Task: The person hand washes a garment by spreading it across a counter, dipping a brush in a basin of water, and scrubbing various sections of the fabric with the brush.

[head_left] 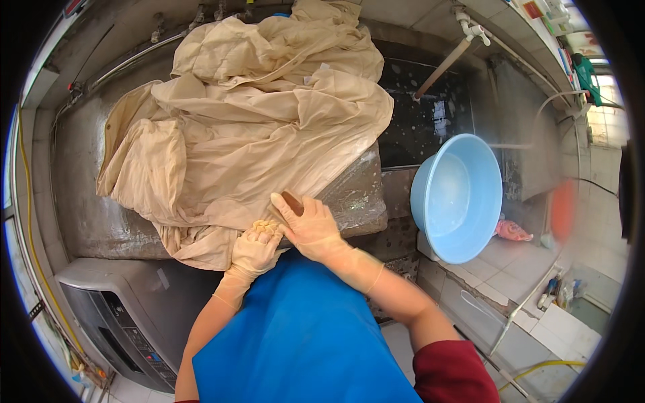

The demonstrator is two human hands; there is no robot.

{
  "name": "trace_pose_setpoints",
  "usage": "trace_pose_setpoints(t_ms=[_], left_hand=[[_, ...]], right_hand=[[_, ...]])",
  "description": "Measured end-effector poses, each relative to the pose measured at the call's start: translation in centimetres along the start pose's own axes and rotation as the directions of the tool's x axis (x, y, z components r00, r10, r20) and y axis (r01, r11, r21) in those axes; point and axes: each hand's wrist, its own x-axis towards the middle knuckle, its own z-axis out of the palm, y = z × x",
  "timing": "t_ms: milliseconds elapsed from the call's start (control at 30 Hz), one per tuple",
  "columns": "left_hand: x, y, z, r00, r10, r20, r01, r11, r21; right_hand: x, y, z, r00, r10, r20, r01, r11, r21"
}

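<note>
- At the near edge of the grey counter [79, 215], my gloved left hand [257, 250] was curled closed on the hem of the beige cloth [235, 144].
- Just beside it, my gloved right hand [314, 232] held a brown block [291, 202] between thumb and fingers.
- To the right stood a blue basin [463, 201].
- Beyond, most cloth lay unhandled in loose folds; how much was finished, I could not tell.

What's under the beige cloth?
A grey-brown counter shows past the lower right edge of the beige cloth, glossy and wet-looking there. The cloth covers the rest, so whether anything else lies beneath its middle can't be seen.
</note>
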Motion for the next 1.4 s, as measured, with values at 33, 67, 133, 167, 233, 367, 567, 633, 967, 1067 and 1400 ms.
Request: trace_pose_setpoints(t_ms=[33, 67, 133, 167, 233, 367, 567, 633, 967, 1067, 1400], left_hand=[[-0.5, 0.0, -0.4, 1.000, -0.008, 0.026, 0.009, 0.999, -0.040], [-0.8, 0.3, -0.7, 0.999, -0.009, 0.037, 0.010, 0.999, -0.041], [0.2, 0.6, -0.1, 1.000, 0.013, -0.024, -0.013, 1.000, 0.000], [1.4, 1.1, 0.0, 0.998, 0.060, -0.026, -0.060, 0.998, -0.025], [-0.3, 0.5, 0.4, 0.999, -0.028, 0.020, 0.027, 0.999, 0.030], [-0.5, 0.1, -0.1, 1.000, -0.015, 0.020, 0.014, 1.000, 0.025], [0.1, 0.3, 0.3, 1.000, -0.015, 0.023, 0.014, 0.999, 0.049], [0.1, 0.3, 0.3, 0.999, -0.026, 0.039, 0.025, 0.999, 0.029], [-2.3, 0.3, 0.8, 0.981, -0.107, 0.164, 0.087, 0.988, 0.124], [-0.1, 0.9, -0.3, 0.996, -0.040, 0.084, 0.035, 0.997, 0.068], [0.4, 0.9, -0.5, 0.993, -0.067, 0.100, 0.065, 0.998, 0.020]], right_hand=[[-0.3, 0.6, -0.2, 0.970, -0.229, 0.083, 0.242, 0.946, -0.215], [-0.6, 1.4, -0.7, 0.882, -0.421, 0.211, 0.471, 0.790, -0.391], [5.6, 7.2, -3.9, 0.994, -0.094, -0.049, 0.071, 0.935, -0.347], [6.2, 13.6, -2.2, 0.934, -0.099, -0.343, -0.041, 0.924, -0.379], [0.7, 2.5, 1.4, 0.980, -0.111, -0.165, 0.069, 0.968, -0.241], [-0.4, -2.1, -3.1, 0.987, -0.032, 0.159, 0.016, 0.995, 0.103], [0.3, 0.5, -1.1, 0.978, -0.107, -0.179, 0.064, 0.971, -0.229], [-4.0, -2.1, 1.3, 0.984, -0.175, 0.031, 0.176, 0.983, -0.048], [-4.8, -3.3, 0.5, 0.971, -0.057, 0.233, 0.032, 0.993, 0.110], [-1.7, -1.4, 0.1, 0.922, -0.153, 0.355, 0.188, 0.980, -0.065], [5.2, 2.0, -8.2, 0.985, -0.021, 0.174, 0.045, 0.990, -0.136]])
